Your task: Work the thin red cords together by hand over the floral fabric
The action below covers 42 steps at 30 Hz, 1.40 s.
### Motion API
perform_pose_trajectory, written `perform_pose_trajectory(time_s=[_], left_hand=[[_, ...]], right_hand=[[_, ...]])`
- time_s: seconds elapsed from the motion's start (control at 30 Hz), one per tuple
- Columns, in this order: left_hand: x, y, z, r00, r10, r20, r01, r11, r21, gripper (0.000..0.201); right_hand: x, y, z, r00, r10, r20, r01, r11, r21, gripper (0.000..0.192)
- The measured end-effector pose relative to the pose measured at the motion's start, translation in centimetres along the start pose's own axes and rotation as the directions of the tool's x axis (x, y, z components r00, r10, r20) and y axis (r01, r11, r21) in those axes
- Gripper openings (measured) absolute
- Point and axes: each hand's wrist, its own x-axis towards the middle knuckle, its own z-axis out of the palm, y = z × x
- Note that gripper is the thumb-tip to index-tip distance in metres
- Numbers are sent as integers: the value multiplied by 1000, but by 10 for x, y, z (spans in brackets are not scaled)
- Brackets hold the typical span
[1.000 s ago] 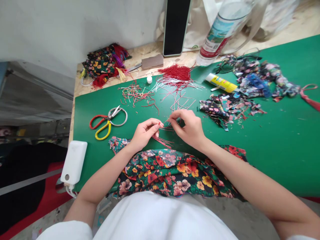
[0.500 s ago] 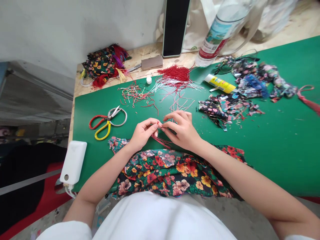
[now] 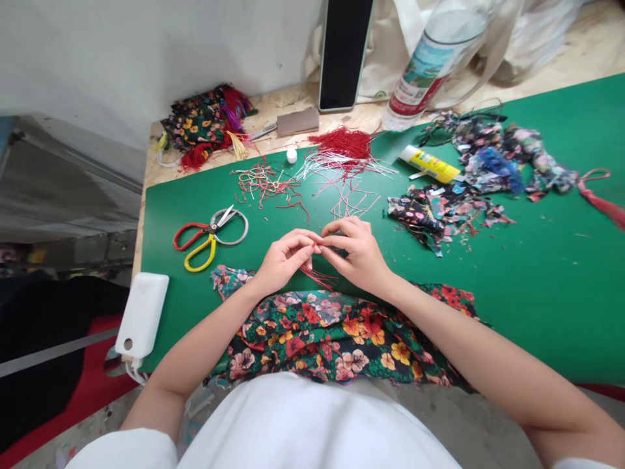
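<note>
Red threads (image 3: 318, 278) trail in a bundle between our hands, over the green mat (image 3: 537, 273), just beyond a flowered cloth (image 3: 312, 326). Our left hand (image 3: 280, 260) is clamped on the bundle's top; our right hand (image 3: 355, 251) meets it there fingertip to fingertip, and we cannot tell whether it pinches a strand, as the fingers hide that spot. The cloth lies crumpled under our forearms along the near edge. Just past our knuckles, loose strands reach from a thread pile (image 3: 344, 143), with tangled scraps (image 3: 266, 182) and a white cap (image 3: 291, 156) on its left. Scissors (image 3: 213, 229) lie left of our hands, a power bank (image 3: 143, 312) at the near left edge. To the right, a yellow tube (image 3: 432, 164) sits by fabric scraps (image 3: 420, 215); a bottle (image 3: 420, 75) and phone (image 3: 344, 55) stand on the far side.
</note>
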Motion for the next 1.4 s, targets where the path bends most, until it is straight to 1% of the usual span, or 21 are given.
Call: perform_pose_trajectory(time_s=[0.17,0.3,0.4,0.5,0.6,0.7,0.8,0.93,1.1,1.27,1.4], left_hand=[[1,-5,1,999,13,-34,-12,999,30,24],[1,-6,0,999,-19,-50,20,1000,18,26],[1,-3,0,998,-47,-48,47,999,9,28],[1,1,-1,997,-69,-36,69,997,-20,29],[1,4,-2,995,-102,-15,101,994,-47,29],[1,6,-3,992,-120,32,122,992,-42,29],[1,8,-4,990,-120,76,123,992,-37,29],[1,9,-4,988,-121,98,125,991,-41,27],[1,9,-5,984,-144,104,147,989,-29,26],[2,9,-5,982,-138,126,143,989,-34,27],[2,10,-3,985,-160,66,164,985,-61,29]], right_hand=[[0,0,3,1000,-29,13,29,1000,-2,18],[0,-1,3,999,-49,23,49,999,6,18],[1,-4,-1,999,-37,30,37,999,13,14],[2,-6,-6,1000,0,-4,0,999,39,9],[4,-6,-10,1000,18,-16,-16,994,111,10],[5,-6,-12,999,0,33,-7,976,216,14],[6,-4,-10,997,3,80,-27,952,305,16],[7,-1,-9,995,23,102,-58,929,365,16],[7,-1,-8,992,22,121,-65,928,366,22],[7,-3,-8,989,-14,150,-42,931,363,25],[7,-4,-8,994,4,112,-45,930,365,24]])
